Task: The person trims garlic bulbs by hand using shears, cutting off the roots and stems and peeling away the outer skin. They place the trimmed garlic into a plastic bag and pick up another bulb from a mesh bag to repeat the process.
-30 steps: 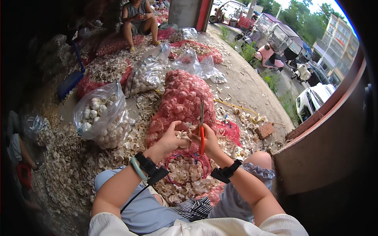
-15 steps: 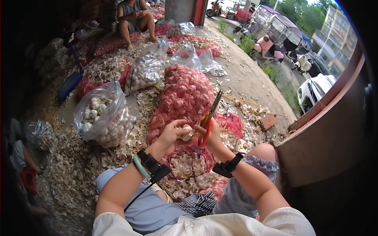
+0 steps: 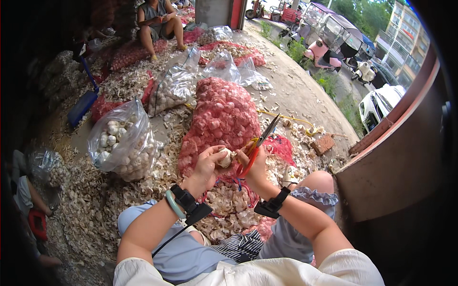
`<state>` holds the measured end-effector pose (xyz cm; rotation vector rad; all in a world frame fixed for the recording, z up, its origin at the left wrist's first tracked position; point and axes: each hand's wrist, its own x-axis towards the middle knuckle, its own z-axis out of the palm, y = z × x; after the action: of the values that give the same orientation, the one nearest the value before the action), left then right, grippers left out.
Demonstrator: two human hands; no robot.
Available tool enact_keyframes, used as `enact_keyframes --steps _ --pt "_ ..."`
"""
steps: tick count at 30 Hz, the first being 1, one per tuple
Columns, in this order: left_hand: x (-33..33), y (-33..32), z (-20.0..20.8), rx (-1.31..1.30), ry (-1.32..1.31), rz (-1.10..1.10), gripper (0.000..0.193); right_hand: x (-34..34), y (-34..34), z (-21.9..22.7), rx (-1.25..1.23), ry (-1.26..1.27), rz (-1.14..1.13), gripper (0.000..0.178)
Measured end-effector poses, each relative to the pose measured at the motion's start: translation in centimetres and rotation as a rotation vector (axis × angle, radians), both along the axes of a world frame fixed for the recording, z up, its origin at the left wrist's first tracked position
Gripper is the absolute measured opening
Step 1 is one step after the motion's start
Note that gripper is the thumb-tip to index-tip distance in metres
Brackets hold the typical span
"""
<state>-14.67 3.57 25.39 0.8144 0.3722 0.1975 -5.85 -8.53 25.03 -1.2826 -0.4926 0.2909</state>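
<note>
A whitish garlic bulb (image 3: 225, 158) is gripped in the fingers of my left hand (image 3: 209, 164), in front of my knees. Close beside it on the right, my right hand (image 3: 255, 167) holds a pair of scissors (image 3: 250, 163) with red and yellow handles. Their dark blades point up and away to the right, clear of the bulb. Right-hand fingertips come near the bulb's right side; whether they touch it I cannot tell. Just beyond both hands stands a red mesh sack (image 3: 224, 112) full of garlic bulbs.
Left of the sack, a clear plastic bag (image 3: 121, 143) holds trimmed bulbs. Garlic skins (image 3: 95, 205) cover much of the floor. A blue dustpan (image 3: 83, 106) lies at far left, a brick (image 3: 324, 144) at right. Another person (image 3: 160, 24) sits at the back; a low wall (image 3: 389, 167) stands right.
The scissors have tilted from nearly upright toward the right. The bulb has turned in my left hand, showing more of its pale side. The whole view has shifted slightly.
</note>
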Motion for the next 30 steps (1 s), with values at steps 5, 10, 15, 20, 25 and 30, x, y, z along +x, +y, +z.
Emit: enact_keyframes --steps 5,10,15,20,25,30 --pt "-0.1 -0.4 -0.2 -0.027 -0.017 0.055 0.027 -0.4 -0.1 0.0 -0.045 -0.018 -0.037 0.026" --pt "-0.6 -1.4 0.9 -0.026 -0.016 0.129 0.029 -0.9 -0.4 0.4 -0.084 -0.076 -0.042 0.026" --pt "-0.7 -1.4 0.7 -0.043 -0.026 0.171 0.03 -1.7 -0.4 0.8 -0.139 -0.117 -0.057 0.026" --pt "-0.7 -1.0 1.8 0.047 0.019 0.109 0.032 -1.1 -0.4 0.9 -0.226 -0.169 -0.062 0.025" --pt "-0.7 -0.5 1.3 0.103 0.019 0.093 0.033 1.3 -0.6 1.3 -0.079 0.055 0.171 0.025" --pt "-0.3 -0.6 1.0 0.129 -0.013 0.087 0.033 3.5 -0.8 1.6 -0.089 -0.034 0.15 0.023"
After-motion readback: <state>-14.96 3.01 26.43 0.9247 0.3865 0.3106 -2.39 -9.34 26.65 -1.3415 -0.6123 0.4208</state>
